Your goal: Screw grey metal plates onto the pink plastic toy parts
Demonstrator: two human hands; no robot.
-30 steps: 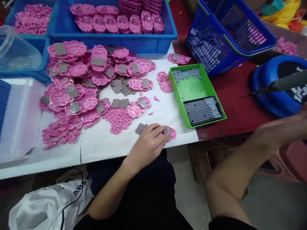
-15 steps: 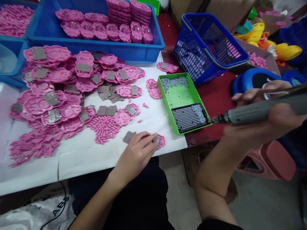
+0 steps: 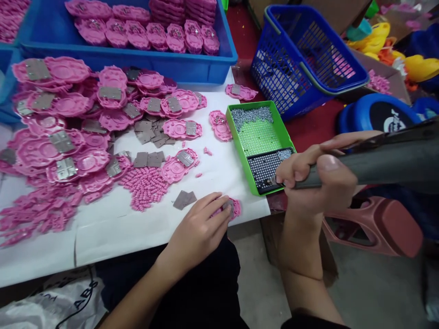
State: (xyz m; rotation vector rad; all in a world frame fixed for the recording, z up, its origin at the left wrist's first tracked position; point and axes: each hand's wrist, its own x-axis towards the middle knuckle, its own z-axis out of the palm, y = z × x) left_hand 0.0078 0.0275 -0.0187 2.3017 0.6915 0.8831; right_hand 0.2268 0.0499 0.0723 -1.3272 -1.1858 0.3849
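My left hand (image 3: 202, 226) lies with curled fingers on a pink plastic piece (image 3: 234, 208) with a grey metal plate, holding it down near the front edge of the white sheet (image 3: 137, 228). My right hand (image 3: 318, 178) is wrapped round a grey electric screwdriver (image 3: 377, 162). The tool's tip points at the black perforated insert of the green screw tray (image 3: 260, 141), which holds small silver screws. Loose grey plates (image 3: 184, 199) lie just left of my left hand.
A heap of pink pieces with metal plates (image 3: 85, 123) and small pink pegs (image 3: 144, 185) covers the sheet. Blue bins (image 3: 192, 68) with stacked pink pieces stand behind. A blue mesh basket (image 3: 305, 59) and a blue round object (image 3: 380, 114) sit at right.
My right hand has brought the screwdriver left and closer, its tip now at the green tray. My left hand stays on the pink piece.
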